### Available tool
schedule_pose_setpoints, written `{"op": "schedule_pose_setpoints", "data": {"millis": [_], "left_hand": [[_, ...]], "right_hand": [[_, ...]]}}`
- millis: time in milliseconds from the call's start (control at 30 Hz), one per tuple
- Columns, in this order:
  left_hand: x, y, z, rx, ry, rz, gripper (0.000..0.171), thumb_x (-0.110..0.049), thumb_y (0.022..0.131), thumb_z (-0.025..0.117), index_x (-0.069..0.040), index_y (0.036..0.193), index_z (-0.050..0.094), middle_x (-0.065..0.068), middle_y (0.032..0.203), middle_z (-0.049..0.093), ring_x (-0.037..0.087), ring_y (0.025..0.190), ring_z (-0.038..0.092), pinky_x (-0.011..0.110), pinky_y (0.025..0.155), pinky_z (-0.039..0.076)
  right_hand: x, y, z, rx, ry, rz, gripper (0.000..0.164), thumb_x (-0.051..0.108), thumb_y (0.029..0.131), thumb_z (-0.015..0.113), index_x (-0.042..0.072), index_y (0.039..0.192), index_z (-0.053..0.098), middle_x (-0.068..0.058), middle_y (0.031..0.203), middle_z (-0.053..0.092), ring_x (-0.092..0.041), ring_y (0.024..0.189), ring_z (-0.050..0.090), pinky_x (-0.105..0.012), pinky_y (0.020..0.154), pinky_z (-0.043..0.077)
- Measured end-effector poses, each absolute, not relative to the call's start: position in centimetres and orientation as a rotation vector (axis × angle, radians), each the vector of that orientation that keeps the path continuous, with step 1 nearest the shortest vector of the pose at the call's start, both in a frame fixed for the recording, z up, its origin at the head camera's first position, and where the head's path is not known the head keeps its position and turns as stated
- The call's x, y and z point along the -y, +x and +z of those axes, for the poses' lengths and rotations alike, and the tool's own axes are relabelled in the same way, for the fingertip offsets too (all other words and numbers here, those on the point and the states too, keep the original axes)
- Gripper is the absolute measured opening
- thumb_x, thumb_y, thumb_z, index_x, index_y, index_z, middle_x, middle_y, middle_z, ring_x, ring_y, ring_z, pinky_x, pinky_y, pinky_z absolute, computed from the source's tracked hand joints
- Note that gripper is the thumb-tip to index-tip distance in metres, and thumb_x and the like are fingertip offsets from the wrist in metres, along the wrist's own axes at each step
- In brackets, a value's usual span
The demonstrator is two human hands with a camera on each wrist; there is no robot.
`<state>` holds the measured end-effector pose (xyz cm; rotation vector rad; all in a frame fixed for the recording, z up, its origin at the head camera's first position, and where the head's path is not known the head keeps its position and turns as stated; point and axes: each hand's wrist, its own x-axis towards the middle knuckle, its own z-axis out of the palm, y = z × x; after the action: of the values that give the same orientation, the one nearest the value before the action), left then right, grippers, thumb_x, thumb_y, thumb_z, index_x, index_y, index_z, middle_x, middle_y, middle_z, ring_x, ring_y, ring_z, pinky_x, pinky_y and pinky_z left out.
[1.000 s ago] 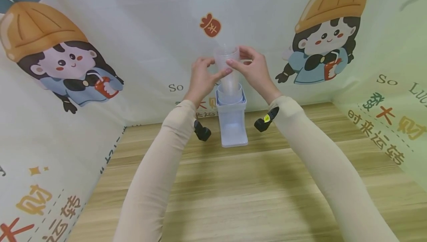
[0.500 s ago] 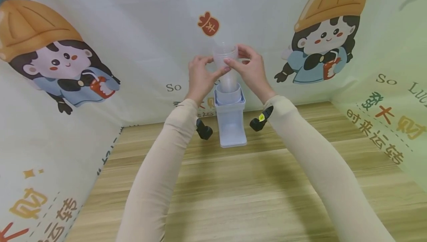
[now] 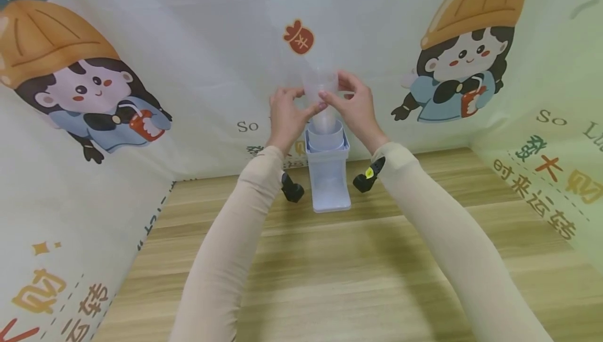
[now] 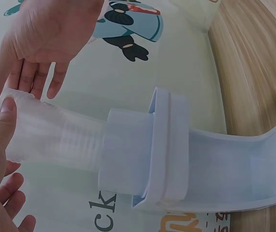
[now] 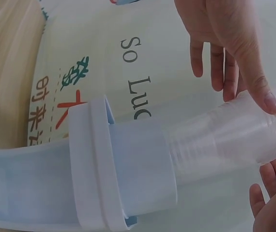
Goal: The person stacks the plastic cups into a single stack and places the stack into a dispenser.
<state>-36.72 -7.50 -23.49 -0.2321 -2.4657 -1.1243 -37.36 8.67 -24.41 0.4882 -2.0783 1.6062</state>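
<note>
A stack of clear plastic cups (image 3: pixel 318 77) stands nearly upright with its lower end inside the round tube (image 3: pixel 326 139) of a pale blue-white cup dispenser (image 3: pixel 328 179). My left hand (image 3: pixel 287 114) pinches the stack's upper part from the left, thumb across its front. From the right, my right hand (image 3: pixel 356 106) pinches it at the same height, so the two thumb tips nearly meet. In the left wrist view the cups (image 4: pixel 55 130) look ribbed and slightly tilted to the tube (image 4: pixel 128 150). The right wrist view shows the tube's rim around the cups (image 5: pixel 215 140).
The dispenser stands at the back of a wood-grain table (image 3: pixel 330 279), close to a printed cloth backdrop (image 3: pixel 212 69) that also hangs at both sides. Black wrist cameras on straps flank the dispenser, the left one (image 3: pixel 293 190) and the right one (image 3: pixel 365 180).
Both hands have come down slightly toward the dispenser over the last half second, keeping their pinch on the cup stack. The dispenser stays in place.
</note>
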Motion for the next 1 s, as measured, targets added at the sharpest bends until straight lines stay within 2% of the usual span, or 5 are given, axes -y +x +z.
{"op": "schedule_pose_setpoints", "data": {"millis": [800, 1000], "left_hand": [[7.5, -37.2, -25.4, 2.486, -0.278, -1.156, 0.075, -0.051, 0.080, 0.076, -0.009, 0.139, 0.055, 0.010, 0.142, 0.052, 0.026, 0.135, 0.038, 0.043, 0.116, 0.036], [7.6, -37.4, -26.2, 2.489, -0.290, -1.163, 0.074, -0.049, 0.080, 0.077, -0.008, 0.138, 0.056, 0.011, 0.137, 0.052, 0.027, 0.131, 0.040, 0.043, 0.113, 0.038]], "right_hand": [[-8.8, -37.9, -26.3, 2.118, 0.457, 1.594, 0.060, 0.036, 0.089, 0.073, 0.014, 0.141, 0.052, -0.005, 0.138, 0.059, -0.018, 0.125, 0.053, -0.037, 0.108, 0.042], [-8.9, -38.0, -27.1, 2.128, 0.440, 1.627, 0.065, 0.035, 0.089, 0.073, 0.009, 0.143, 0.049, -0.009, 0.143, 0.056, -0.022, 0.128, 0.052, -0.039, 0.110, 0.042]]}}
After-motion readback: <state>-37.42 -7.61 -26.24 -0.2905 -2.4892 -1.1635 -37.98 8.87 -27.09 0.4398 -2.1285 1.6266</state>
